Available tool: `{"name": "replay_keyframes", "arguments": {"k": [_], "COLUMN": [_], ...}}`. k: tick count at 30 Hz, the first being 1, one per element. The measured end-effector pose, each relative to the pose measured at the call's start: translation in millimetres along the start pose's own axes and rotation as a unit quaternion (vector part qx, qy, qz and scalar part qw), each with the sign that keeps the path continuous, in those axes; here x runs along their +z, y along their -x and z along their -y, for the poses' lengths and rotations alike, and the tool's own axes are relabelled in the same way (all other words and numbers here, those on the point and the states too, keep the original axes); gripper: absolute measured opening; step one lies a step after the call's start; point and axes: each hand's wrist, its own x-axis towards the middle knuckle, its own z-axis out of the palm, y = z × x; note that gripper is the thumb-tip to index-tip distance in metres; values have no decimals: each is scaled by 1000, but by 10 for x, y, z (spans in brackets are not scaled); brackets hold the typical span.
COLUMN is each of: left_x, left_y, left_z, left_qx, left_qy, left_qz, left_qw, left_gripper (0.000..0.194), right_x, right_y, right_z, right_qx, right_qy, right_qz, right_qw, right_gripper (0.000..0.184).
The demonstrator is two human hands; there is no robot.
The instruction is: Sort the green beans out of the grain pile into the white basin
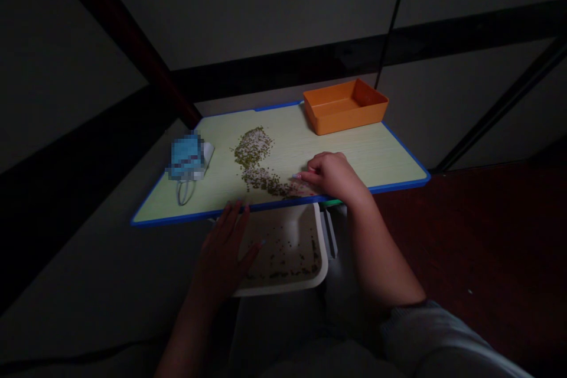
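A pile of small green and pale grains [254, 150], like beans, is spread on a pale tabletop [283, 130] and trails toward the front edge. My right hand [334, 176] rests at the near right end of this trail. Its fingers are curled, with one digit stretched left to the grains; anything inside the curl is hidden. Below the front edge, a white tub [322, 269] has scattered grains on its bottom. My left hand [225, 248] is over the tub's left side with fingers spread, fingertips at the table's blue edge, holding nothing visible.
An orange rectangular bin [349, 121] stands at the table's back right. On the left lies a blurred-out blue item [186, 156] beside a white object with a looped cord [183, 194]. Pale panels with a dark band rise behind the table. Dark red floor [478, 248] shows on the right.
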Motion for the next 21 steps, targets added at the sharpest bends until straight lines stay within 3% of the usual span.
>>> {"name": "replay_keyframes", "arguments": {"k": [21], "left_x": [-6], "left_y": [-1], "left_z": [-10], "left_qx": [-6], "left_qy": [-11], "left_qz": [3], "left_qw": [1000], "left_gripper": [76], "right_x": [29], "right_y": [-19], "right_z": [-16], "right_qx": [-15], "right_qy": [-1], "right_qz": [5], "right_qw": [1000], "right_gripper": [36]}}
